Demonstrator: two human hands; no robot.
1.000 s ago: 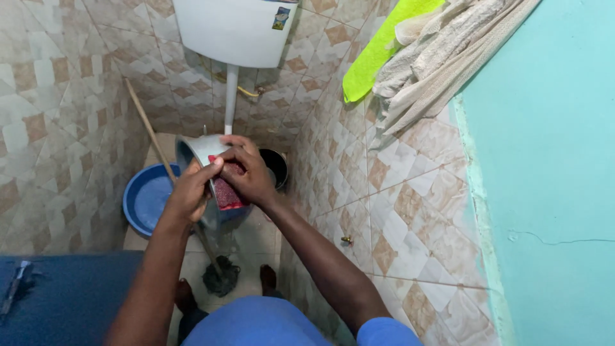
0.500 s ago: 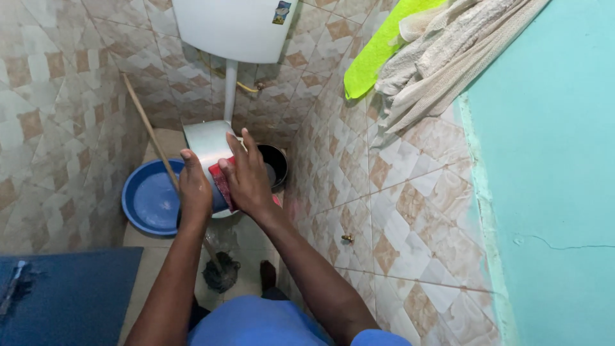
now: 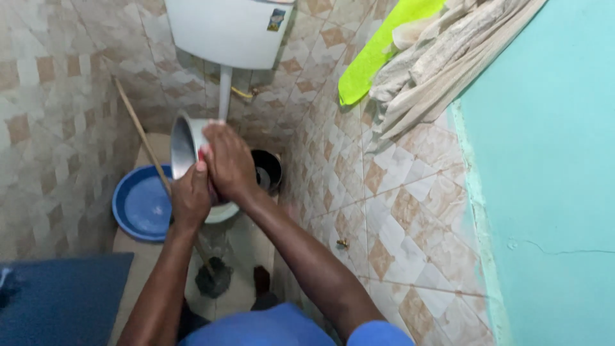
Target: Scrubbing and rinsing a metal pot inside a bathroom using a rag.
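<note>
L hand [image 3: 191, 197]: grips metal pot [image 3: 186, 144], tilted
R hand [image 3: 229, 163]: presses red sponge [image 3: 202, 154] flat on pot
Tip: firm grip, even strokes
Basin [image 3: 138, 205]: 9 o'clock

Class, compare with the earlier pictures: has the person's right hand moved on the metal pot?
Yes. The right hand has slid up the metal pot, toward the white cistern pipe.

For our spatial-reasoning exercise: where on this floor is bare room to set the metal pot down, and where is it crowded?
Bare tile lies beside the blue basin, toward the dark blue surface. Inside the basin looks free too. Crowded: under the hands, where the mop, the person's feet and the dark pot by the wall sit close.
</note>
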